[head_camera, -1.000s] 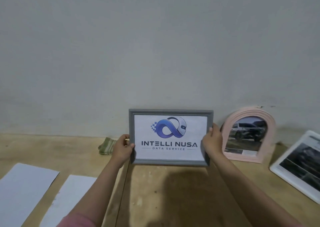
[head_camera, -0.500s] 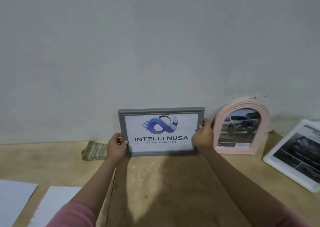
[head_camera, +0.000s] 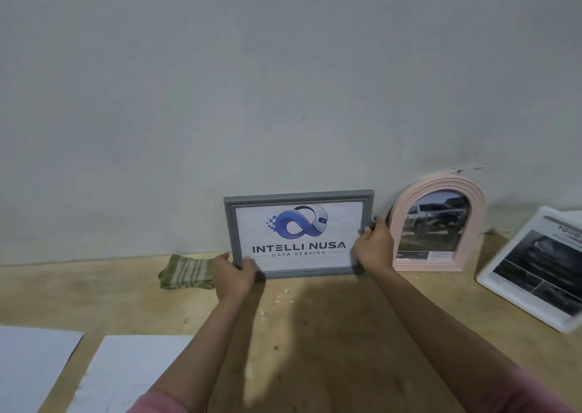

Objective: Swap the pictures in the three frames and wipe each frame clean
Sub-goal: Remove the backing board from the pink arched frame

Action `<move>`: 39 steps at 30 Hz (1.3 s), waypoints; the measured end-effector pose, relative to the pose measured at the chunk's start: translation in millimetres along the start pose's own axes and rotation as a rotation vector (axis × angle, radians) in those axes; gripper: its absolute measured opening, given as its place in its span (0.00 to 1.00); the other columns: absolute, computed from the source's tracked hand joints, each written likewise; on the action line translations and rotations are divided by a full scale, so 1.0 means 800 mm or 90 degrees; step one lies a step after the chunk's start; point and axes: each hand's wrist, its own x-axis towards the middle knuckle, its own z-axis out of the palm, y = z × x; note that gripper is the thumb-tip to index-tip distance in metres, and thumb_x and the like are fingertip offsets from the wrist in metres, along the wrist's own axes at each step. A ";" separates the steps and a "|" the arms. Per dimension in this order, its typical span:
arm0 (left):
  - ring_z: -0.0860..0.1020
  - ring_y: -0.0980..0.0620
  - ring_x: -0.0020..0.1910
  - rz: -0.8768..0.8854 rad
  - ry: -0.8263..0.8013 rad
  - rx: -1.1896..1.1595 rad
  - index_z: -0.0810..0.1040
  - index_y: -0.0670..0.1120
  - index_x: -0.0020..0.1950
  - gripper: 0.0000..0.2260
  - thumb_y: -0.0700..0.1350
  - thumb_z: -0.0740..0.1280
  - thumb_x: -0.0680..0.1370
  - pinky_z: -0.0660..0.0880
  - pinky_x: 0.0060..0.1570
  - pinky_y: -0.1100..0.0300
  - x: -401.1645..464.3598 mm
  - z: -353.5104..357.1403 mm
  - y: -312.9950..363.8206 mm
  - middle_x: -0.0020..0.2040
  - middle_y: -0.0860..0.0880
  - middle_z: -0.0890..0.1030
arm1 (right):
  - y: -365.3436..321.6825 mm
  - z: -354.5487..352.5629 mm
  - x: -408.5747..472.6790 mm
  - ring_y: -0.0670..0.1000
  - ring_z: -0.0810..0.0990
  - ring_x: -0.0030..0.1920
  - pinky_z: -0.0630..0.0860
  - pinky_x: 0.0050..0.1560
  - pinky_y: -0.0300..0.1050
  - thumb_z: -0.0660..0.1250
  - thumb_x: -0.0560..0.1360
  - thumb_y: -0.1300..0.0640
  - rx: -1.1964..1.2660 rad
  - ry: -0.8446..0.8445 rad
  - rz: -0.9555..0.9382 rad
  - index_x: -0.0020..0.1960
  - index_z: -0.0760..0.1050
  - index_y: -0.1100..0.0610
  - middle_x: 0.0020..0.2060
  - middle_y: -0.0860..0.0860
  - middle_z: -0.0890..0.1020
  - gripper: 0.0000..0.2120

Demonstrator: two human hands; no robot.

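A grey rectangular frame (head_camera: 299, 196) with a blue logo picture stands upright on the wooden table (head_camera: 315, 334), against the wall. My left hand (head_camera: 234, 274) grips its lower left corner and my right hand (head_camera: 374, 249) grips its right edge. To its right a pink arched frame (head_camera: 475, 223) with a car picture leans on the wall. A white frame (head_camera: 494, 283) with dark car pictures lies flat at the far right. A folded green striped cloth (head_camera: 185, 271) lies just left of my left hand.
Two white paper sheets (head_camera: 31, 365) (head_camera: 132, 371) lie at the table's near left. The grey wall (head_camera: 283, 82) rises directly behind the frames. Small crumbs dot the wood in front of the grey frame.
The grey frame has moved back toward the wall and down onto the table, with both hands still holding it. The view has shifted slightly.
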 end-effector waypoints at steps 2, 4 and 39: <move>0.74 0.37 0.59 0.022 0.026 -0.013 0.69 0.37 0.64 0.26 0.51 0.68 0.72 0.72 0.56 0.49 -0.026 0.006 0.003 0.60 0.38 0.74 | -0.002 -0.013 -0.010 0.56 0.74 0.60 0.69 0.58 0.45 0.58 0.78 0.64 0.001 0.026 0.013 0.67 0.67 0.62 0.59 0.56 0.75 0.18; 0.72 0.38 0.61 0.068 0.044 -0.033 0.71 0.37 0.62 0.21 0.47 0.68 0.74 0.70 0.57 0.51 -0.054 0.017 0.019 0.61 0.38 0.73 | 0.000 -0.030 -0.014 0.56 0.74 0.60 0.70 0.60 0.46 0.59 0.77 0.64 -0.003 0.058 0.001 0.66 0.68 0.63 0.59 0.58 0.75 0.18; 0.77 0.47 0.54 0.255 -0.121 -0.028 0.76 0.41 0.63 0.13 0.37 0.60 0.79 0.71 0.51 0.60 -0.214 0.275 0.172 0.56 0.45 0.81 | 0.155 -0.262 0.112 0.57 0.79 0.43 0.80 0.45 0.53 0.55 0.81 0.55 0.165 -0.055 -0.037 0.49 0.70 0.59 0.40 0.57 0.77 0.09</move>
